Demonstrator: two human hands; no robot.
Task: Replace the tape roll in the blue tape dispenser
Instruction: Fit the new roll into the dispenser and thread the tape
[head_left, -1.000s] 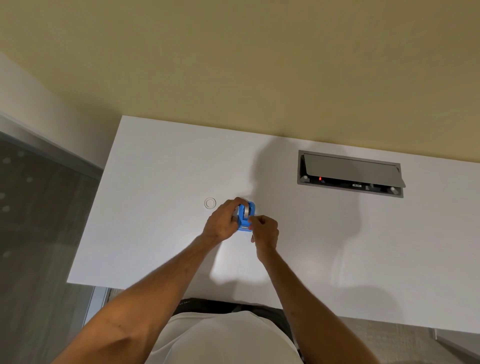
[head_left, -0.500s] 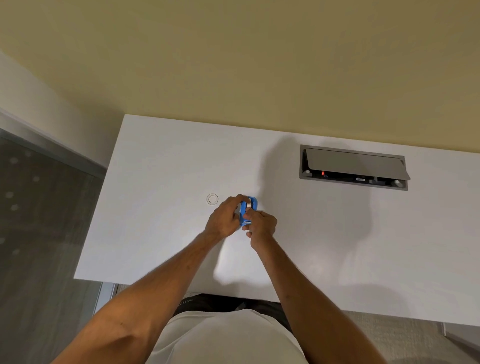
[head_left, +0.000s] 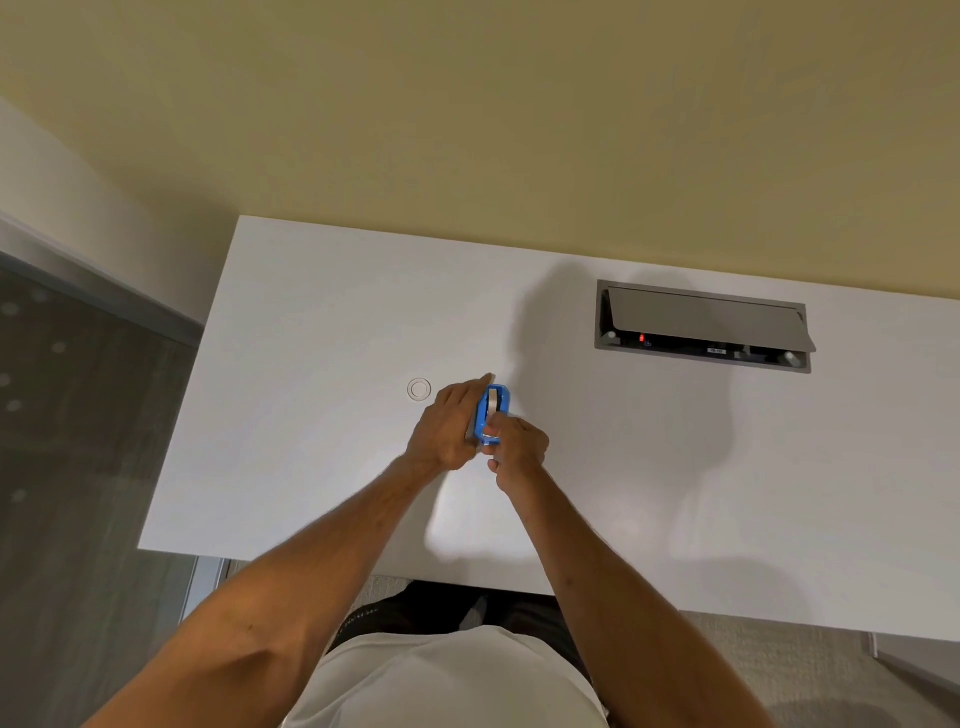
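A yellowish wall (head_left: 467, 104) fills the upper part of the view, and below it a white desk (head_left: 675, 493) spreads wide, its near edge running across in front of the person's white shirt (head_left: 447, 680). To the left of the desk lies dark grey floor (head_left: 67, 493). Set into the desktop at the far right is a grey cable box (head_left: 701, 327) with its flap raised, a small red light showing inside. Both bare forearms reach up from the bottom of the frame and meet near the middle of the desk. The left hand (head_left: 444, 428) wraps around the left side of the blue tape dispenser (head_left: 492, 413), fingers curled along its flank and one fingertip rising past its far end, so it grips the body firmly. The right hand (head_left: 519, 449) is closed at the dispenser's near end, thumb and fingertips pinched on or just by the pale tape roll (head_left: 491, 408) seated between the blue walls; whether they pinch the tape itself or the blue casing cannot be told. Just left of the left hand, a small white round grommet (head_left: 418, 389) sits flush in the desktop
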